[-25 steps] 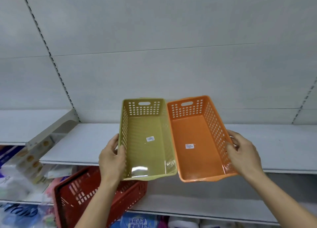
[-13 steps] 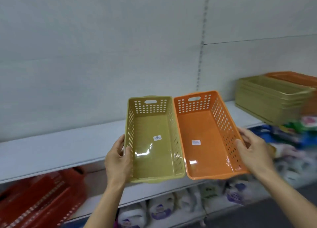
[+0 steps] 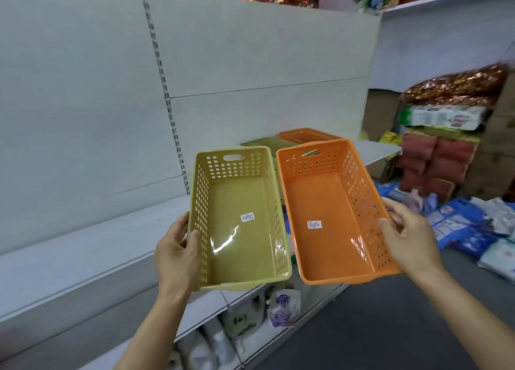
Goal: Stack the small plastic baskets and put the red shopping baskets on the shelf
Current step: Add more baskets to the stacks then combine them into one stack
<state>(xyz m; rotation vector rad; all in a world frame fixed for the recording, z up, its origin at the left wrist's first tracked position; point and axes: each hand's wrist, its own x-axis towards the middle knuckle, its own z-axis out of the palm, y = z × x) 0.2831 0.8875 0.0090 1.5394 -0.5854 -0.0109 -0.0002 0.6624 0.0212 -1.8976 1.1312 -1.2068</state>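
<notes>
I hold two small perforated plastic baskets side by side in front of the white shelf (image 3: 83, 247). My left hand (image 3: 178, 250) grips the left wall of the olive-green basket (image 3: 239, 230). My right hand (image 3: 409, 236) grips the right wall of the orange basket (image 3: 328, 224). Each basket has a small white label on its floor. Behind them on the shelf sit a stack of green baskets (image 3: 259, 142) and a stack of orange baskets (image 3: 303, 134), mostly hidden by the held ones. No red shopping basket shows.
Bagged goods (image 3: 281, 305) fill the lower shelf below the baskets. Blue and white packets (image 3: 468, 227) lie piled on the floor at right, with red packs and boxes (image 3: 440, 163) stacked behind them. Grey aisle floor (image 3: 376, 328) lies at lower right.
My view has swung right along the shelf with both baskets still held. The red shopping baskets at lower left have left the frame, and the stacked baskets now sit straight behind the held pair.
</notes>
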